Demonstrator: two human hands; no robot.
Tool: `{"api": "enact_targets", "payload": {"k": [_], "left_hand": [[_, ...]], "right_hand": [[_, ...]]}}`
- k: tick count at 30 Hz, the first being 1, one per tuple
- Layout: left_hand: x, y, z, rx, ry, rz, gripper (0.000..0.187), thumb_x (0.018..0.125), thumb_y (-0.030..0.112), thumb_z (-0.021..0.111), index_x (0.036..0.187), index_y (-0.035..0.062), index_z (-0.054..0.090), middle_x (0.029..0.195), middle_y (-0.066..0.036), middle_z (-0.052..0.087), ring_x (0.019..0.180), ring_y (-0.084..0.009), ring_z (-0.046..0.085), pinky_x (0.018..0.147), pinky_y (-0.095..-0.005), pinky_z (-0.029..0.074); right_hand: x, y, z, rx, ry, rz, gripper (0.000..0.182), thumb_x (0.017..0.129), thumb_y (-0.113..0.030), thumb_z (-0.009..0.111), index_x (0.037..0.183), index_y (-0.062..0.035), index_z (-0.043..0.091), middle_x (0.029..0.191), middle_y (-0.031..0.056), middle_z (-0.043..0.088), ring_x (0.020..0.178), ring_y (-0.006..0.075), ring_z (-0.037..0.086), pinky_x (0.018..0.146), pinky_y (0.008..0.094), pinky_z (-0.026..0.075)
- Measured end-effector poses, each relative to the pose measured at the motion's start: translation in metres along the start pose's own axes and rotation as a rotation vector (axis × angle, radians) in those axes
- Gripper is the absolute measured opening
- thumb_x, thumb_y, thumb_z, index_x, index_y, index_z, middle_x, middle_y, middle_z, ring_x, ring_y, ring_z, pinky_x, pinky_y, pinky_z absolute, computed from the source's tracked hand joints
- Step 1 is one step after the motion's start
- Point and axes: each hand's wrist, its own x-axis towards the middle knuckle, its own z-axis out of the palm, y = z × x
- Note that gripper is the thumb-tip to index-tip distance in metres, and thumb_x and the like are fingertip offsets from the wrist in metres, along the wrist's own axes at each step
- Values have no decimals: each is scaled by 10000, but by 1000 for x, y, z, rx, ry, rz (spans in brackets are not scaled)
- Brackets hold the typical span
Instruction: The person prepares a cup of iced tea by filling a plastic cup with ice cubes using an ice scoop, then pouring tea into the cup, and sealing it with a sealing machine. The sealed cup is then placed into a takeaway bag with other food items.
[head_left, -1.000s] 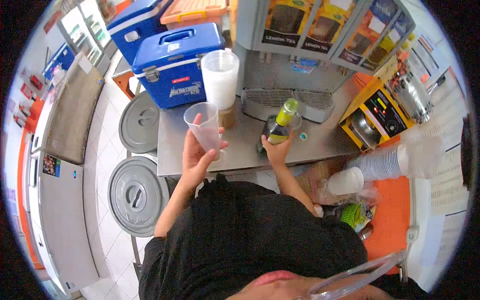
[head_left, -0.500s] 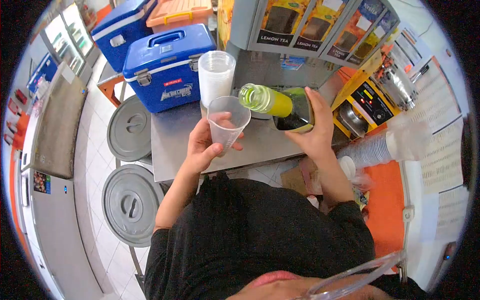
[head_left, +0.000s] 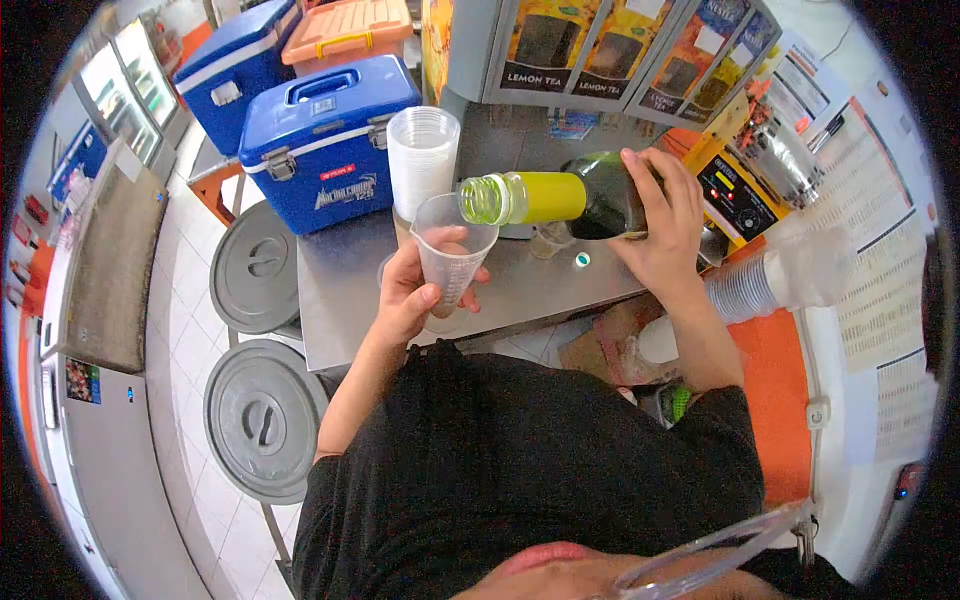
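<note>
My left hand point(head_left: 405, 290) is wrapped round a clear plastic measuring cup point(head_left: 458, 262) with graduation marks, held upright above the metal table point(head_left: 345, 300). In my right hand point(head_left: 668, 225) is a dark glass bottle point(head_left: 605, 195) with a yellow-green neck label. The bottle lies nearly level, its uncapped mouth over the cup's rim. Whether liquid is flowing out I cannot make out. Below the bottle, a small clear cup point(head_left: 551, 240) and a white-and-green bottle cap point(head_left: 582, 260) rest on the table. Just behind the measuring cup stands a tall stack of clear plastic cups point(head_left: 423, 160).
A blue cooler box point(head_left: 325, 150) sits at the table's left end. A drink dispenser point(head_left: 610, 70) with tea labels rises at the back. At right are a yellow machine point(head_left: 738, 195) and bagged stacked cups point(head_left: 745, 290). Grey lidded bins point(head_left: 262, 425) stand left on the floor.
The bottle has tipped further, from slanted to nearly level, and its mouth has shifted left over the measuring cup. The small cup and bottle cap have come into view beneath it.
</note>
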Motion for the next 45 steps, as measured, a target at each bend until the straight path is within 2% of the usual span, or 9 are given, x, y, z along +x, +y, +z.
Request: {"api": "enact_targets", "payload": {"k": [4, 7, 9, 31, 34, 37, 40, 43, 45], "left_hand": [[1, 0, 2, -17, -10, -8, 670, 764, 396, 621, 1225, -31, 390, 903, -194, 600, 638, -205, 608, 596, -305, 509], [1, 1, 4, -17, -5, -7, 670, 762, 395, 621, 1225, -32, 392, 899, -197, 600, 635, -207, 608, 592, -304, 508], [1, 2, 5, -21, -7, -2, 664, 764, 393, 617, 1223, -33, 397, 893, -199, 601, 629, -209, 609, 590, -302, 506], [2, -1, 4, -75, -26, -17, 679, 767, 391, 616, 1245, -32, 382, 899, -209, 597, 620, -221, 614, 582, -308, 514], [2, 0, 5, -62, -23, -22, 695, 764, 408, 613, 1245, -34, 377, 899, -208, 598, 622, -222, 615, 579, -308, 510], [3, 1, 7, -74, -22, -8, 692, 764, 413, 612, 1242, -28, 378, 901, -208, 599, 618, -223, 615, 578, -310, 507], [4, 2, 7, -67, -32, 4, 688, 761, 417, 615, 1239, -20, 382, 904, -202, 600, 618, -229, 620, 566, -303, 502], [0, 3, 5, -37, 10, -37, 693, 755, 447, 614, 1229, -11, 399, 925, -188, 600, 738, -234, 625, 657, -309, 494], [-3, -2, 0, 86, 85, 134, 643, 752, 368, 652, 1219, -7, 417, 996, -165, 587, 925, -229, 583, 773, -313, 455]], "right_hand": [[3, 3, -6, -61, -4, -56, 842, 402, -145, 776, 1193, -98, 489, 1105, 113, 494, 1023, 310, 481, 878, 414, 361], [5, 5, -9, -73, 3, -66, 836, 400, -120, 758, 1192, -105, 490, 1105, 110, 494, 1033, 308, 477, 887, 417, 354], [5, 6, -9, -49, 27, -51, 857, 381, -136, 770, 1196, -198, 510, 1073, 80, 487, 999, 294, 476, 870, 432, 353], [11, 8, -10, -66, 57, -72, 824, 397, -131, 746, 1187, -204, 523, 1071, 77, 497, 1002, 285, 476, 879, 431, 345], [10, 6, -11, -25, 15, -44, 838, 391, -136, 751, 1194, -197, 517, 1073, 79, 498, 1003, 287, 476, 878, 428, 346], [4, 2, -7, -19, -45, -17, 831, 432, -91, 757, 1213, -103, 474, 1131, 107, 491, 1041, 310, 475, 900, 406, 358], [-2, -3, 0, 98, -86, 40, 845, 449, -104, 770, 1232, -92, 452, 1136, 129, 492, 1042, 332, 475, 902, 403, 369], [-12, -7, 15, 263, -156, 155, 853, 494, -112, 774, 1264, -80, 407, 1160, 146, 492, 1070, 313, 482, 925, 386, 369], [-25, -9, 34, 578, -197, 424, 914, 492, -149, 784, 1303, -138, 362, 1148, 149, 510, 1054, 314, 499, 925, 392, 382]]}}
